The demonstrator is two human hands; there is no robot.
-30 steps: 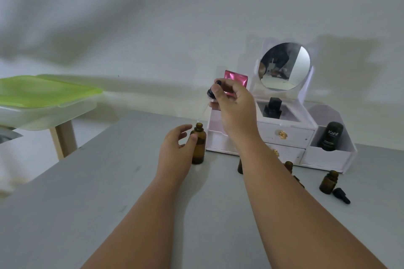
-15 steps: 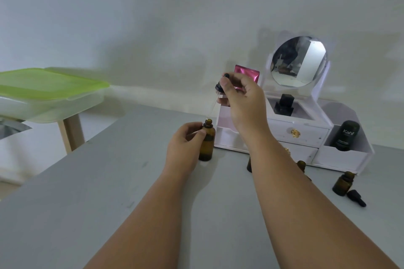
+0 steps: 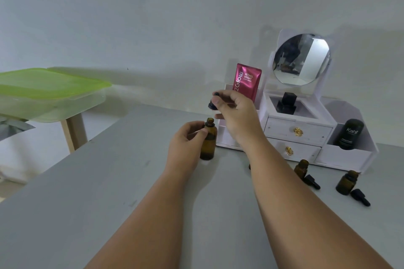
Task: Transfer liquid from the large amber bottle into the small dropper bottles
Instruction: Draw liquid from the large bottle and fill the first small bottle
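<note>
The large amber bottle (image 3: 208,140) stands uncapped on the grey table (image 3: 91,192), held around its side by my left hand (image 3: 185,144). Just above its mouth my right hand (image 3: 235,113) pinches a black dropper cap (image 3: 213,102); its glass tube is too faint to make out. Two small amber dropper bottles (image 3: 301,168) (image 3: 347,182) stand open to the right, each with a black dropper cap (image 3: 312,182) (image 3: 360,197) lying beside it. Another small bottle is mostly hidden behind my right forearm.
A white organiser (image 3: 299,133) with a round mirror (image 3: 300,59), two drawers, a pink sachet (image 3: 247,82) and a black Kahf bottle (image 3: 349,134) stands against the wall. A green-lidded plastic box (image 3: 43,94) rests on a wooden stand at left.
My right hand has lowered the dropper cap closer to the large bottle's mouth. The camera view has shifted, so everything sits further right in frame.
</note>
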